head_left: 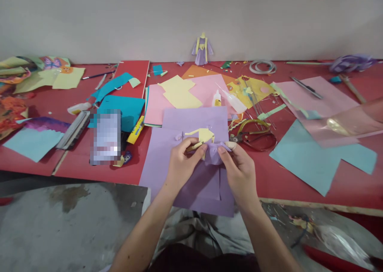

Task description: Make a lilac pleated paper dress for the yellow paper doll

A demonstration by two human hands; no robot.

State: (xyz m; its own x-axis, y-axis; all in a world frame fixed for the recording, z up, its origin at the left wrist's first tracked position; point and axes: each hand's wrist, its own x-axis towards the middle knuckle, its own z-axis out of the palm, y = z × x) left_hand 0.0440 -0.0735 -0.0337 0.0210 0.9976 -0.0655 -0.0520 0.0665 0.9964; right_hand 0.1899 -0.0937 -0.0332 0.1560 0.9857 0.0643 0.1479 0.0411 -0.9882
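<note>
Between my hands is a small paper doll (206, 134) with a pale yellow body, thin yellow arms and purple paper at its lower part. My left hand (185, 160) is closed, pinching the doll at its side by a yellow strip. Closed too, my right hand (241, 168) pinches the gathered purple paper (214, 157) between thumb and fingers. A white wrap covers one of its fingertips. Beneath both hands lie overlapping purple sheets (191, 202), reaching over the table's front edge. A crumpled purple scrap (178, 136) rests just beyond my left hand.
Wire cutters (254, 122) lie right of my hands; a glue bottle (217, 98) stands behind them. Another paper doll (202, 50) leans on the wall. A phone (106, 138) and yellow box (136, 130) lie left. A person's blurred arm (368, 113) reaches in at right over coloured sheets.
</note>
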